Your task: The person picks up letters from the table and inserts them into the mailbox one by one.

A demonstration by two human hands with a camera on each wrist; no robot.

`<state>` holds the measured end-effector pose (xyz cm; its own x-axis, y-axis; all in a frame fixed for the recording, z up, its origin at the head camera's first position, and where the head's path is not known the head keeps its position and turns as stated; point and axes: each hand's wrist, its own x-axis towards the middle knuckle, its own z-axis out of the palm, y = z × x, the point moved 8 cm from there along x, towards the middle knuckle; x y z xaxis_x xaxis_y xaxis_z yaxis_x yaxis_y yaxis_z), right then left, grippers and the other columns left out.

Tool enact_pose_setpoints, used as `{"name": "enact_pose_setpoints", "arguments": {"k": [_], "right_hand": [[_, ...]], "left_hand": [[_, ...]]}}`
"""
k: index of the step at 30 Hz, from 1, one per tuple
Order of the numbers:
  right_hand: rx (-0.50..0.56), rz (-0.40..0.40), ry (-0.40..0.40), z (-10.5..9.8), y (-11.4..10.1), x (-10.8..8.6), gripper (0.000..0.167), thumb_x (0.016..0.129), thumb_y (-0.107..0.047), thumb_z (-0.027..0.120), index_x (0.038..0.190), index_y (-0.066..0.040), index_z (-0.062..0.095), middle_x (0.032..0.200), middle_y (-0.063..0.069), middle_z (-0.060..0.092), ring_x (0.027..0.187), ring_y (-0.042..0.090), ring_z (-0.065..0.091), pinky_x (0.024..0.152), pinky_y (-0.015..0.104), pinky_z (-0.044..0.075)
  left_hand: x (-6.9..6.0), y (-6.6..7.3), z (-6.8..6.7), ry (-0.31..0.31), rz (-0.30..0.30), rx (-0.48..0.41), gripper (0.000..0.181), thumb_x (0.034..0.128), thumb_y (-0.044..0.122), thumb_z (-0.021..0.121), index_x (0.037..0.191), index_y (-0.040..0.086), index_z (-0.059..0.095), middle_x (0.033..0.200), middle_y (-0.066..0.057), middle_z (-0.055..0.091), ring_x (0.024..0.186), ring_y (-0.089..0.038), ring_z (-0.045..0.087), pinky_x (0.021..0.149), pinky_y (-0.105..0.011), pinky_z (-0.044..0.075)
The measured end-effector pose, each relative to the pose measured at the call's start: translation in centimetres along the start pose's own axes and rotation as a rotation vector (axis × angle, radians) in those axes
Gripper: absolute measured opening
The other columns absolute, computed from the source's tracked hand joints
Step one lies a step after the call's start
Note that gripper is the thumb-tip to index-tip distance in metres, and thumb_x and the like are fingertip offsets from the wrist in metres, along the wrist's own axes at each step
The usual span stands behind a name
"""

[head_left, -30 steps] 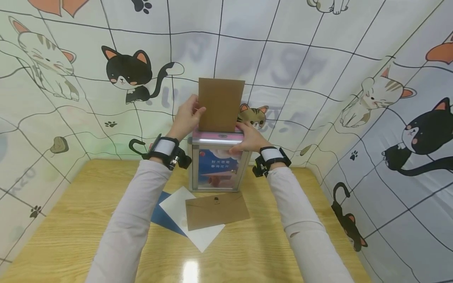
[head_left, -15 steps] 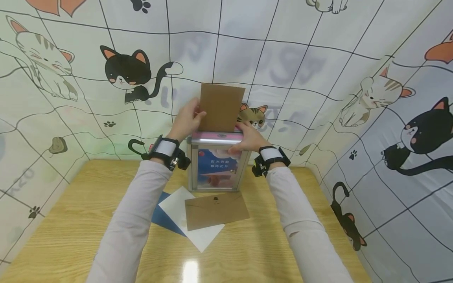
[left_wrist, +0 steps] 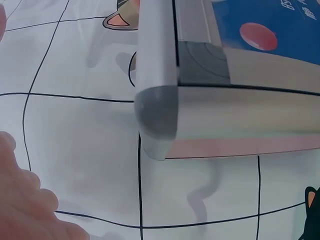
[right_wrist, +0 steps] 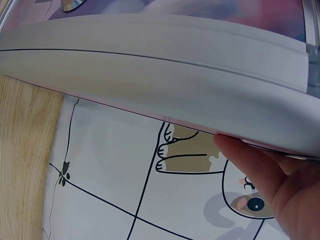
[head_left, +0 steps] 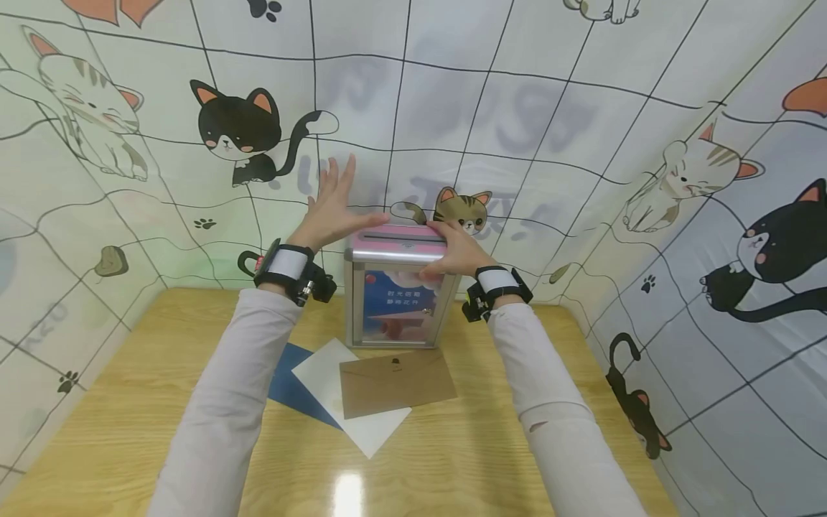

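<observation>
A letter box [head_left: 368, 256] with a pink top, silver frame and blue printed front stands upright at the back of the table. Its narrow slot [head_left: 413, 238] shows along the top. My left hand [head_left: 332, 212] is at the box's upper left with fingers spread and straight, thumb reaching over the top edge; whether it touches is unclear. It holds nothing. My right hand [head_left: 457, 251] grips the top right corner of the box, thumb in front and fingers over the top. In the left wrist view, part of the left hand [left_wrist: 30, 205] appears apart from the box corner [left_wrist: 157, 112].
In front of the box, a brown envelope [head_left: 397, 384] overlaps a white envelope [head_left: 323, 366], which lies over a blue one [head_left: 293, 391]. The wooden table [head_left: 504, 445] meets a cat-patterned cloth wall [head_left: 517, 115] at the back and right.
The brown envelope that stood upright at the top of the box is out of sight, and the slot now shows. My left hand has let go and spread its fingers. The right hand stays put.
</observation>
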<state>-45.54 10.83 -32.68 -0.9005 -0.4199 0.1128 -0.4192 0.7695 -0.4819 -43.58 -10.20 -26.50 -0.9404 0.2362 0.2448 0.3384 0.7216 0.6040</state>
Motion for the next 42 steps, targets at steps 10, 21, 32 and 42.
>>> {"name": "enact_pose_setpoints", "arguments": {"k": [10, 21, 32, 42], "right_hand": [[0.006, -0.006, -0.004, 0.0, 0.0, 0.0, 0.103, 0.057, -0.039, 0.080, 0.143, -0.019, 0.028, 0.134, 0.012, 0.031, 0.107, 0.028, 0.042, 0.087, 0.045, 0.041], [-0.015, -0.009, -0.003, 0.0, -0.1, 0.0, 0.104, 0.057, -0.039, 0.080, 0.143, -0.019, 0.027, 0.132, 0.011, 0.033, 0.107, 0.027, 0.041, 0.088, 0.044, 0.041], [-0.011, -0.002, -0.007, 0.0, 0.1, 0.0, 0.105, 0.056, -0.040, 0.080, 0.144, -0.019, 0.026, 0.132, 0.011, 0.033, 0.107, 0.026, 0.042, 0.089, 0.043, 0.041], [-0.005, -0.007, -0.010, 0.0, 0.1, 0.0, 0.106, 0.056, -0.041, 0.080, 0.144, -0.018, 0.026, 0.133, 0.011, 0.032, 0.107, 0.027, 0.042, 0.088, 0.044, 0.041]], "left_hand": [[-0.5, -0.9, 0.3, -0.012, -0.002, 0.032, 0.113, 0.0647, 0.074, 0.057, 0.142, 0.034, -0.016, 0.147, -0.005, -0.026, 0.134, -0.028, -0.021, 0.101, -0.066, -0.003], [-1.7, -3.9, 0.7, -0.044, -0.055, 0.074, 0.111, 0.0668, 0.073, 0.056, 0.143, 0.032, -0.014, 0.146, -0.006, -0.028, 0.134, -0.031, -0.022, 0.099, -0.069, -0.002], [-3.6, -7.6, 1.1, -0.056, -0.095, 0.089, 0.110, 0.0691, 0.069, 0.057, 0.144, 0.028, -0.013, 0.147, -0.009, -0.026, 0.134, -0.035, -0.020, 0.097, -0.071, 0.003], [-6.3, -11.6, 1.8, -0.067, -0.151, 0.069, 0.109, 0.0714, 0.066, 0.058, 0.145, 0.024, -0.010, 0.147, -0.015, -0.023, 0.133, -0.041, -0.018, 0.094, -0.073, 0.009]]}}
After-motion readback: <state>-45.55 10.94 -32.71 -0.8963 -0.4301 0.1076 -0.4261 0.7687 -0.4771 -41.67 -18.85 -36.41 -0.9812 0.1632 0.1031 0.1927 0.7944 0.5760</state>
